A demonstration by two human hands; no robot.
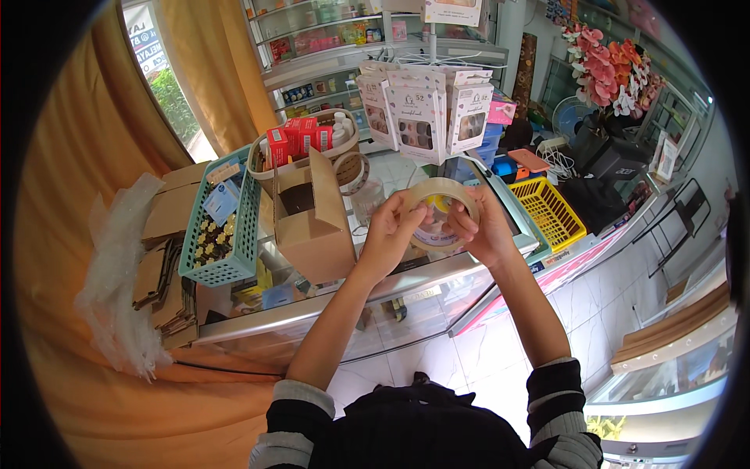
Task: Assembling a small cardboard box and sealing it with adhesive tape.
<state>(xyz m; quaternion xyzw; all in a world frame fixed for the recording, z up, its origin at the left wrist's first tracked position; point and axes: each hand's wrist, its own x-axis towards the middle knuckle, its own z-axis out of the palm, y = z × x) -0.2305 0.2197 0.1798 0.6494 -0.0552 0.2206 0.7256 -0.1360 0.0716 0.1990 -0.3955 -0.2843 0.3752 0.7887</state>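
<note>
Between my two hands is a wide roll of clear tape, held up above the front of the glass counter with its ring turned toward me. My left hand grips the roll's left side, the thumb at its inner edge. On the other side, my right hand is closed on the roll, some fingers bent into the ring's opening. An open brown cardboard box stands just left of my left hand. Behind the hands, a clear jar is partly hidden.
A teal basket of gold-capped bottles sits at left, beside folded cardboard and bubble wrap. Behind the box is a beige basket with red boxes. A rack of boxed press-on nails rises behind. Right of it sits a yellow basket.
</note>
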